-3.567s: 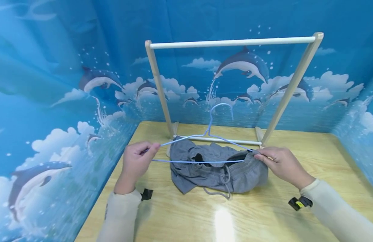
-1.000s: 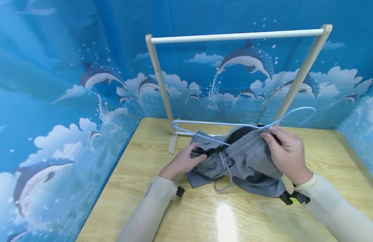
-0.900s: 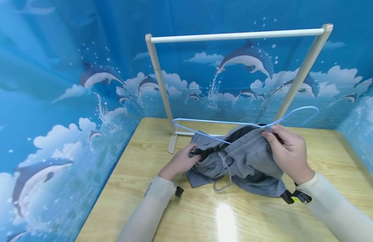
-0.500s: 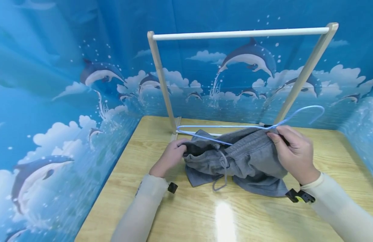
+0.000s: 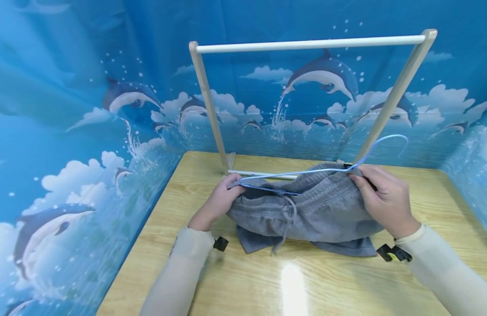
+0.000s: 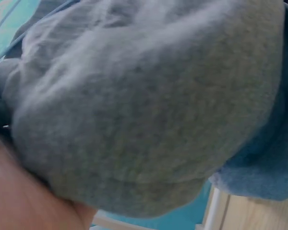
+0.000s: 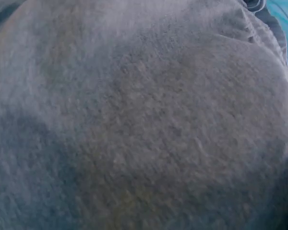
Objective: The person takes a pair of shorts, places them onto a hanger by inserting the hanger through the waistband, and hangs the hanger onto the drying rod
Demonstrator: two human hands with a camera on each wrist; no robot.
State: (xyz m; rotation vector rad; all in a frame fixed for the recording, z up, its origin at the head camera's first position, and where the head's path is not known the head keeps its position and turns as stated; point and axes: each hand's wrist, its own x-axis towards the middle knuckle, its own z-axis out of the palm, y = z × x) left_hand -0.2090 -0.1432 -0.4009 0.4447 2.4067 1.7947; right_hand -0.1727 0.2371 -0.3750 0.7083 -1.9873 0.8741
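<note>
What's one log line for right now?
left hand: grips gray shorts at waist | right hand: grips gray shorts at waist | blue hanger: partly inside waist | rack: standing behind

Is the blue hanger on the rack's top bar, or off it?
Off: in the head view, the hanger hook curves free below the top bar, near the right hand.

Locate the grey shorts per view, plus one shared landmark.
Head: grey shorts below and right of centre, between left hand and right hand.
Left wrist: grey shorts fill most of the frame.
Right wrist: grey shorts fill nearly everything.
Shared landmark: blue backdrop, across the top in head, top left and bottom in left wrist, top right in right wrist.
</note>
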